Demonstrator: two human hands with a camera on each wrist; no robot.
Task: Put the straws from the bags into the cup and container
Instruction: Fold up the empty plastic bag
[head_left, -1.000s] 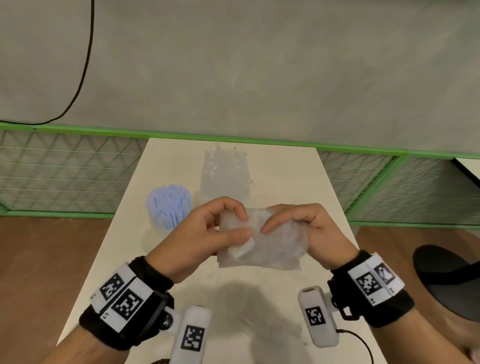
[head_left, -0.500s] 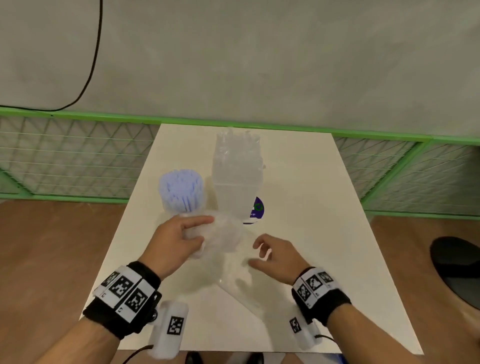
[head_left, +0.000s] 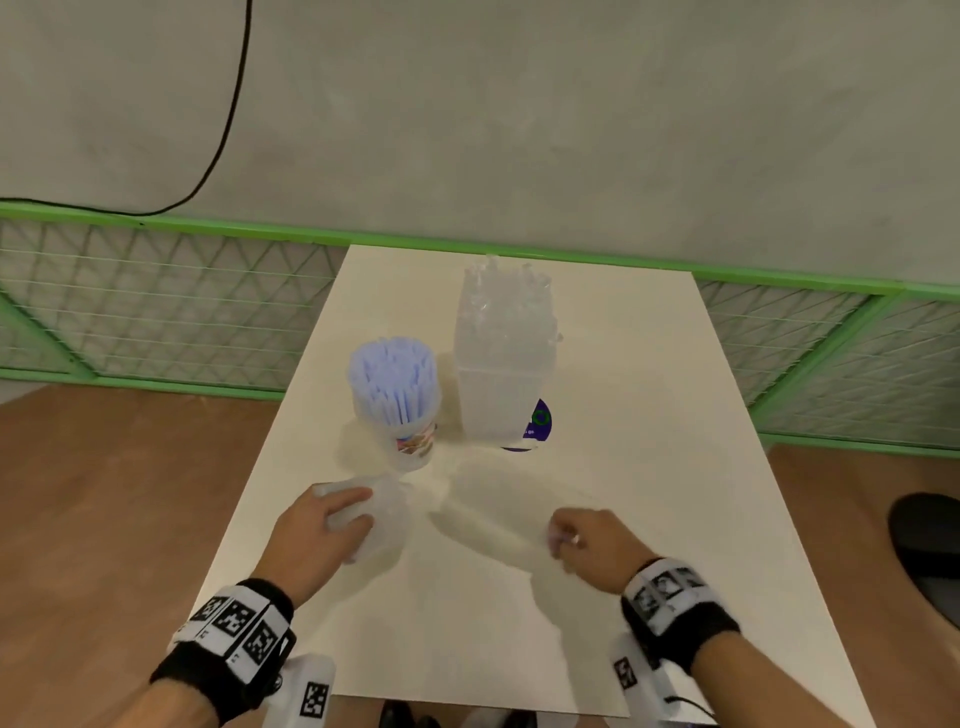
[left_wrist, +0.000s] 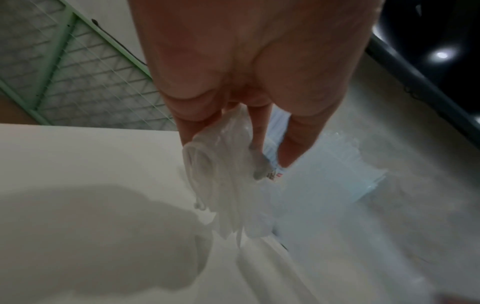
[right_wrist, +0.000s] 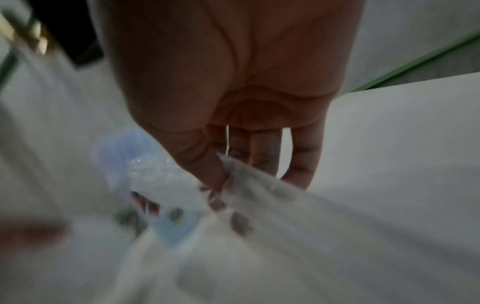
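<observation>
Basically done by the look of it: the small clear plastic cup with a printed label stands near the middle of the white table and is packed full of pale blue straws standing upright. Just to its right, close beside it, the tall clear plastic container is crammed with clear straws that stick up past its rim. Something dark blue and round sits at the container's base, cannot tell what

Left hand is at the near left of the table, in front of the cup, fingers curled round a crumpled clear plastic bag. Left wrist view shows the bag hanging limp and scrunched, no straws visible inside, so it reads as empty

Right hand is at the near right, thumb and fingers pinching the edge of a second flat clear plastic bag with some printing. It lies stretched out on the table between the two hands. Right wrist view is blurred, but this bag looks flat and empty too

No loose straws seen on the table in the head view

Judgement: both sets of straws are already in place, cup and container both filled. What seems left is only getting rid of the two spent bags, maybe balling them up or setting them aside. Nothing more to load as far as visible
</observation>
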